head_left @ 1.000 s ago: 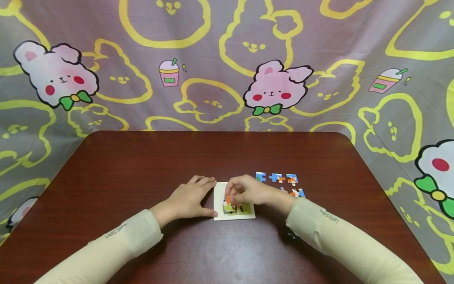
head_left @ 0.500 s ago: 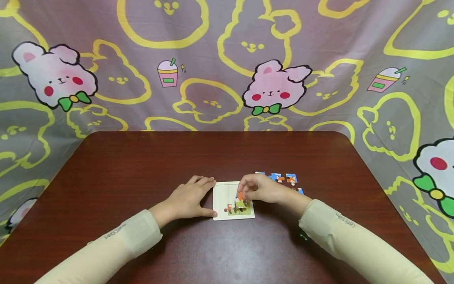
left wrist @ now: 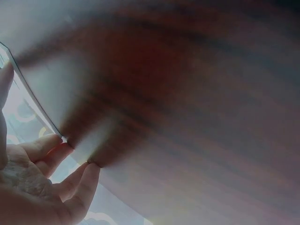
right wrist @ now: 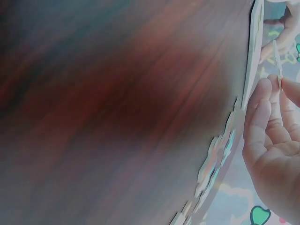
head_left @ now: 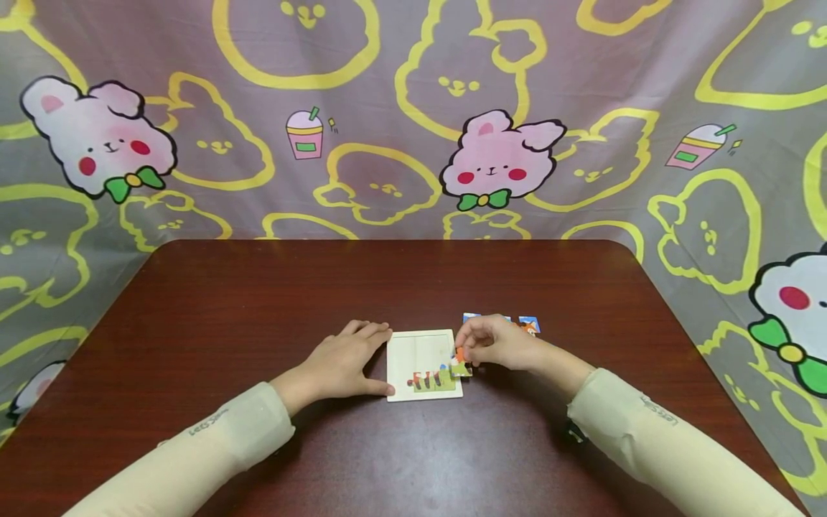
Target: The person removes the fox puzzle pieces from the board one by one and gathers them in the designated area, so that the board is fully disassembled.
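A shallow cream puzzle tray (head_left: 402,355) lies on the table, with joined green and orange jigsaw pieces (head_left: 429,380) along its lower part. My left hand (head_left: 339,362) rests beside it, fingers spread, thumb and fingertips at the tray's left edge. Between thumb and fingers, my right hand (head_left: 500,343) pinches a jigsaw piece (head_left: 461,368) with orange, white and green print, over the tray's right edge. The right wrist view catches that held piece (right wrist: 277,61) edge-on, above the palm. In the left wrist view, fingertips (left wrist: 93,165) touch the tabletop near the tray edge (left wrist: 35,101).
Loose blue and orange jigsaw pieces (head_left: 528,323) lie right of the tray, partly hidden behind my right hand. They show as a row (right wrist: 213,164) in the right wrist view. A patterned curtain (head_left: 388,108) stands behind the brown table (head_left: 258,287).
My right hand has moved right with the pinched piece, from the tray's left side to its right edge, uncovering the tray's upper area. My left hand has stayed put.
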`<state>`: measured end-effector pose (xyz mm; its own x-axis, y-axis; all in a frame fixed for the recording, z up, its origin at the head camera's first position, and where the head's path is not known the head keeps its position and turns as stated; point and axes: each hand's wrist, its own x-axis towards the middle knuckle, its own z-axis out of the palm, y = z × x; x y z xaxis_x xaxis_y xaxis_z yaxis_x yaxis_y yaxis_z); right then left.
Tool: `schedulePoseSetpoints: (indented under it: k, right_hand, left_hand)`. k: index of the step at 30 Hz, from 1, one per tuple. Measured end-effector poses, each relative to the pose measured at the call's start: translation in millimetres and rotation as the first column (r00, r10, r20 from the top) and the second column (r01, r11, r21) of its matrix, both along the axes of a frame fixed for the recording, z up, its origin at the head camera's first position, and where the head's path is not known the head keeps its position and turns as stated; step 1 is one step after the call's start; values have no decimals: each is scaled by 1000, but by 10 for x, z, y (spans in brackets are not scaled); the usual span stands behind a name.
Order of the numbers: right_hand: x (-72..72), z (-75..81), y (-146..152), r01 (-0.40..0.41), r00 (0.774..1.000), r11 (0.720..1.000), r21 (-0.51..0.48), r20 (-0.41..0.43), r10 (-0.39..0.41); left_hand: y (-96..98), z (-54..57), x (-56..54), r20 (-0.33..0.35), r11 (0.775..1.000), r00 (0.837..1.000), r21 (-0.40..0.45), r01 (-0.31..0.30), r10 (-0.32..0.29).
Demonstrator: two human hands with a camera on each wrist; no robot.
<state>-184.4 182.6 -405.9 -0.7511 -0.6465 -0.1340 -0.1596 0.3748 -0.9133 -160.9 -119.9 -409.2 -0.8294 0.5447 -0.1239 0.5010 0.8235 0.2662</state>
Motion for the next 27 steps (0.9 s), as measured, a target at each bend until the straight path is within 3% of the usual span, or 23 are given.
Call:
schedulePoseSetpoints:
  k: [11, 27]
  right_hand:
    - [59, 30, 149, 44, 999, 996, 76, 10, -45]
    - [105, -33, 276, -47, 998, 998, 39, -27, 48]
  left_hand:
    - [-6, -3, 2, 1, 1000, 1000, -9, -5, 5]
    - [-2, -9, -13, -9, 1000, 1000, -12, -2, 2]
